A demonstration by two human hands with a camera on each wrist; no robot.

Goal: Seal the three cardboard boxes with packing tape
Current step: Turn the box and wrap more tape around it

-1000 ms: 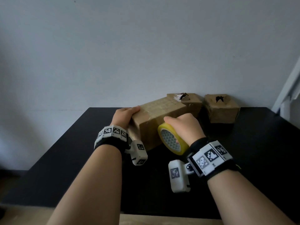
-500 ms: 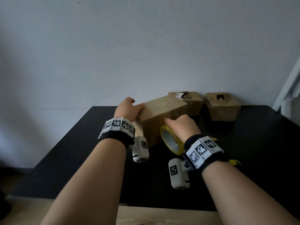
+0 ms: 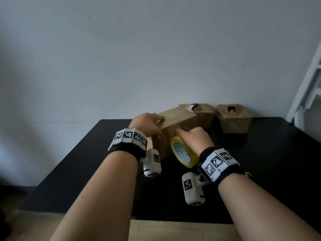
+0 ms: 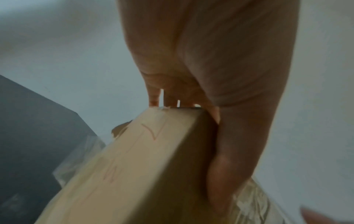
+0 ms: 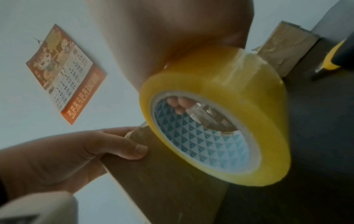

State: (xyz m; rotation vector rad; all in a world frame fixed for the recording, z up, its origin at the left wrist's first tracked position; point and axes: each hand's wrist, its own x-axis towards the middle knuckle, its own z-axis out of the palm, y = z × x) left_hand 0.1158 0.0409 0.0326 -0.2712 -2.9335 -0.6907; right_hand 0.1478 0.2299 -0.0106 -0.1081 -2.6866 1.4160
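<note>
A long cardboard box point(image 3: 175, 122) is tilted up off the black table point(image 3: 260, 171), its near end raised. My left hand point(image 3: 147, 124) grips that near left corner, fingers over the top and thumb on the side; in the left wrist view the box point(image 4: 134, 166) shows a pale face with red pen marks. My right hand point(image 3: 194, 138) holds a yellow roll of packing tape point(image 3: 184, 152) against the box's front side, fingers through the core. The tape roll point(image 5: 220, 115) fills the right wrist view. Two smaller boxes point(image 3: 201, 112) point(image 3: 232, 119) with torn tops stand by the wall.
A yellow and black tool point(image 5: 337, 56) lies on the table to my right. A calendar point(image 5: 65, 72) hangs on the pale wall. A white frame point(image 3: 307, 87) stands at the far right. A wooden surface point(image 3: 173, 230) runs along the table's near edge.
My left hand has lifted the box's near end higher and shifted its grip over the top corner. The right hand with the tape stays pressed to the box's front side.
</note>
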